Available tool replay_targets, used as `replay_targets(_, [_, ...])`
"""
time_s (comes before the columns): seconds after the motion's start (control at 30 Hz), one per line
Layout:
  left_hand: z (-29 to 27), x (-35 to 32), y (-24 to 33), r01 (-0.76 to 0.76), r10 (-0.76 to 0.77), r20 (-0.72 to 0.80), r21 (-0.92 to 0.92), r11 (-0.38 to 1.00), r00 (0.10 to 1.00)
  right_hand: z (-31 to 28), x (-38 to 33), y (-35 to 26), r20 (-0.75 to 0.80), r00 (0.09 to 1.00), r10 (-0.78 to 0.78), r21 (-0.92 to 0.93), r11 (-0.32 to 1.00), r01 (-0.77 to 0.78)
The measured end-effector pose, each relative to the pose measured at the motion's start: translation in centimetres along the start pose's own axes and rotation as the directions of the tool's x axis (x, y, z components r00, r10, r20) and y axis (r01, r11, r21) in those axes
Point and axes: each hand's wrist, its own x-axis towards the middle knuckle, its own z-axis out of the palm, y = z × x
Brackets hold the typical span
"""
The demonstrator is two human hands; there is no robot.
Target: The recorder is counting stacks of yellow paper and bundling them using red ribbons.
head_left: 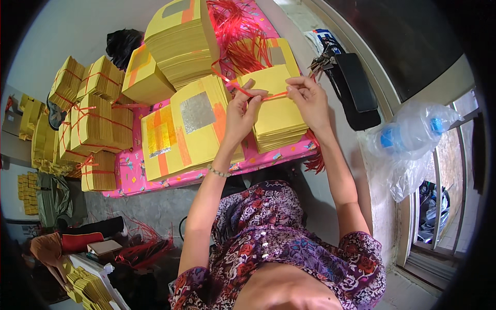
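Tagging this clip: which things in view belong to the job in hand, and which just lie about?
Job in hand:
Red ribbon, held by left hand and right hand
Yellow paper stack beneath
Loose red ribbons
Tied yellow bundles

Apparently lying about:
Keys
Bottle in clear bag
Black plastic bag

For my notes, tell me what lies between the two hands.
In the head view, a red ribbon runs from the left hand to the right hand over a yellow stack.

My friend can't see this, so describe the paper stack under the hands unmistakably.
Find the pink-covered table, then the broad yellow papers with silver and orange patches at its near edge. Just right sits a smaller yellow stack. Unlike its neighbours, it has a red ribbon held across its top by the left hand and right hand.
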Motion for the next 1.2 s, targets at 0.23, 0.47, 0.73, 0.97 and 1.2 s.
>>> replay_targets(0.23, [-0.1, 0.1, -0.4, -0.036, 0.035, 0.009, 0.099, 0.994, 0.999, -1.2, -0.6, 0.4, -0.206, 0.953, -0.222, -0.225, 0.959, 0.175])
replay_targets(0.47, [0.0, 0.3, -0.3, -0.033, 0.034, -0.011, 0.062, 0.998, 0.999, -3.0, -2.1, 1.7, -0.253, 0.966, 0.056, -0.130, 0.987, -0.091])
replay_targets(0.73, [0.1, 0.3, -0.3, -0.028, 0.029, -0.003, 0.085, 0.996, 1.000, -3.2, -0.7, 2.6, -0.061, 0.951, 0.302, 0.232, 0.931, -0.281])
replay_targets(0.97, [0.0, 0.0, -0.3, -0.030, 0.030, -0.003, 0.090, 0.995, 1.000, -2.7, 0.1, 4.5, -0.112, 0.949, 0.296, 0.224, 0.937, -0.266])
replay_targets(1.2, [0.4, -0.4, -1.1, -0.020, 0.019, -0.059, -0.013, 1.000, 0.998, -2.2, -0.3, 5.9, -0.061, 0.920, 0.386, 0.273, 0.893, -0.357])
